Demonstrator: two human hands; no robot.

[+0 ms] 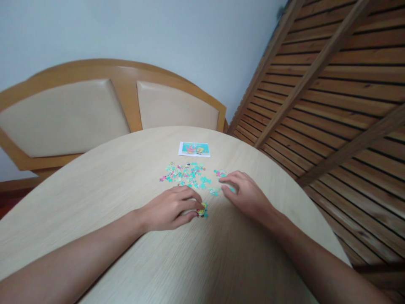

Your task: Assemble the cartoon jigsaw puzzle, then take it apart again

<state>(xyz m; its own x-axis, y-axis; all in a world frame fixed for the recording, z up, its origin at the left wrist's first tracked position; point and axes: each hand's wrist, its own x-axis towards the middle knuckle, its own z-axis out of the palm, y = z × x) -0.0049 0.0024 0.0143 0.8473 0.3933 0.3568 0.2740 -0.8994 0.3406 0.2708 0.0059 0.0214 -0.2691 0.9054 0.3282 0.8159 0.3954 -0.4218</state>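
My left hand is bent over a small cluster of joined jigsaw puzzle pieces, yellow and teal. Its thumb and index finger hold the cluster's left side against the table, hiding part of it. To the right, my right hand hovers low with thumb and index finger apart and no piece visible between them. Close by its fingertips lie a few pink and teal puzzle pieces and some pale teal puzzle pieces. Part of another teal piece shows under the right thumb.
Loose puzzle pieces, mostly teal, are spread beyond my left hand. Behind them lies a picture card with pink and yellow cartoon figures. The round wooden table borders a padded bench back and a slatted wooden panel.
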